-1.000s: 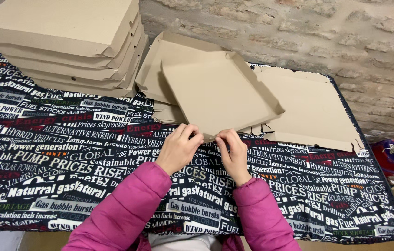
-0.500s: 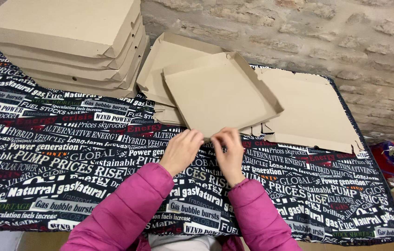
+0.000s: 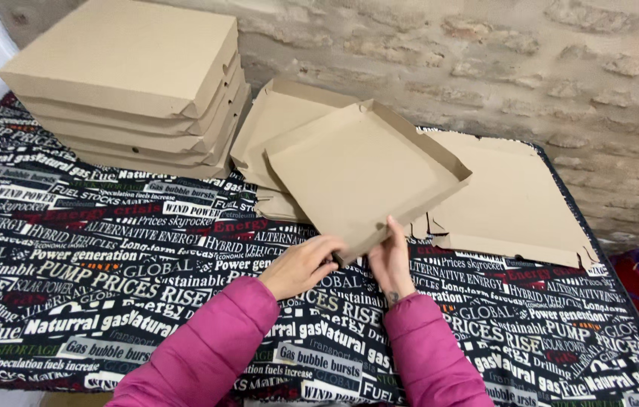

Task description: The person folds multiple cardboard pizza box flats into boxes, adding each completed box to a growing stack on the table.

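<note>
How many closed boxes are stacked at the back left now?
4, as far as the edges show: the stack of closed cardboard boxes sits on the printed tablecloth at the back left, one atop another. A thinner one could be hidden between the layers.

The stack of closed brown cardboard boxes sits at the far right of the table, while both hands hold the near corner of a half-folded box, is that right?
Not quite. The head view shows the stack of closed brown cardboard boxes at the far left of the table, not the right. The rest holds: the left hand and right hand both hold the near corner of the half-folded brown cardboard box.
</note>
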